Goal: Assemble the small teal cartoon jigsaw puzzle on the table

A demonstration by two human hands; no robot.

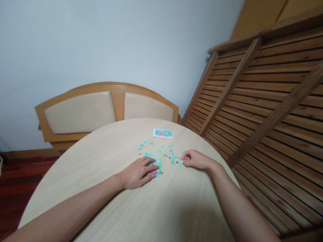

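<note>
Partly joined jigsaw patch [158,162], turquoise with pink, lies just below the centre of the frame, flat on the worktop [111,153]. Left hand [138,173] rests palm down over its left part, fingers apart and stretched across it; the turquoise upper edge and right edge show past the fingers. Right hand [189,158] sits right of centre, thumb and fingers drawn close together at a small yellowish piece [182,162]; cannot tell whether they are clamped on it or only touching. Loose puzzle pieces [173,157], mostly turquoise, some dark or yellow, scatter between the two hands and up past the left hand's fingers; too small to count or read. Above the scatter, near the far edge of the worktop, lies a picture card [163,133]: white border, turquoise ground, pink and yellow figures, details blurred.

Worktop is round, pale wood grain, shadow under the right forearm. Behind it, left to centre, a curved wooden backrest [117,101] with two beige padded panels, against a pale wall [101,43]. Right side: large slatted wooden panel [252,104], leaning in the frame. Reddish-brown floor [27,185] shows lower left.
</note>
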